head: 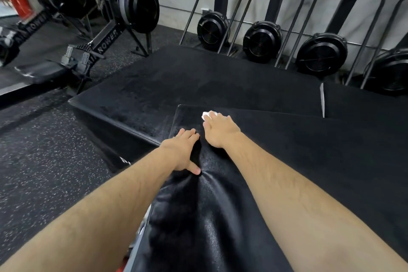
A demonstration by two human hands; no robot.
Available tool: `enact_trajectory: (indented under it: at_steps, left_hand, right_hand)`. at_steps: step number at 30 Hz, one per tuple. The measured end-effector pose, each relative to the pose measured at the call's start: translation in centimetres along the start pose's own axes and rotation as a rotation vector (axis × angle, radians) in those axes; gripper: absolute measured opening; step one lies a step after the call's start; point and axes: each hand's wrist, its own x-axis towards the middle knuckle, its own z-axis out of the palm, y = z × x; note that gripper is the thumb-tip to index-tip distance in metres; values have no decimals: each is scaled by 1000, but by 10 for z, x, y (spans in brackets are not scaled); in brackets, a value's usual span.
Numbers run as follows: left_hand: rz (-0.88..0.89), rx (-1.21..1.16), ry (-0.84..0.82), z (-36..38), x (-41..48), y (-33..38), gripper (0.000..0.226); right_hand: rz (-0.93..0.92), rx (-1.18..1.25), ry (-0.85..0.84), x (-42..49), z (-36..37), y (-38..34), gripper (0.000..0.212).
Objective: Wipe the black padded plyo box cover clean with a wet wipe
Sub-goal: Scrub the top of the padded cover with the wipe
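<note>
**Wipe pinned near the far-left corner, cover stretching back toward 6**

Gym setting: speckled rubber floor [44,161] at 9 o'clock, air rowers [106,35] at 10, fan machines [262,40] ranked along the wall from 12 to 2. Lower black box [176,77] at 11, beyond and below the work.

Black padded cover [287,161]: spread over the nearest box, filling the view from 6 round to 3, long axis running 6 to 12, glossy and puckered near the centre.

Left hand [183,150]: planted flat on the cover's left edge, fingers straight toward 12, thumb splayed back toward 6, gripping nothing. Judged to be bracing the cover.

Right hand [220,130]: stretched further toward 12, just beside the left without touching, fingers laid over the wet wipe [206,115], thumb out to the side. Seemed to press rather than pinch.

Wipe itself: on the cover just short of its far-left corner, white edge showing past the fingers.

Bearing for the coming stroke, as a judgement only: most of the cover lying back toward 6 and out toward 3 from the wipe, right hand nearer and already loaded.
</note>
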Motion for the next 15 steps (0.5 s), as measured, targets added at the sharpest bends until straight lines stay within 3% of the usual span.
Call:
enact_trajectory:
  at_steps: [8,15]
  left_hand:
    - [-32,137,-143,-31,8,24,106]
    - [-12,147,-60,-19,21,35,108]
  right_hand:
    - [55,-14,43,-76,16,0,49]
    - [94,-26,-50,-39,9,21,53]
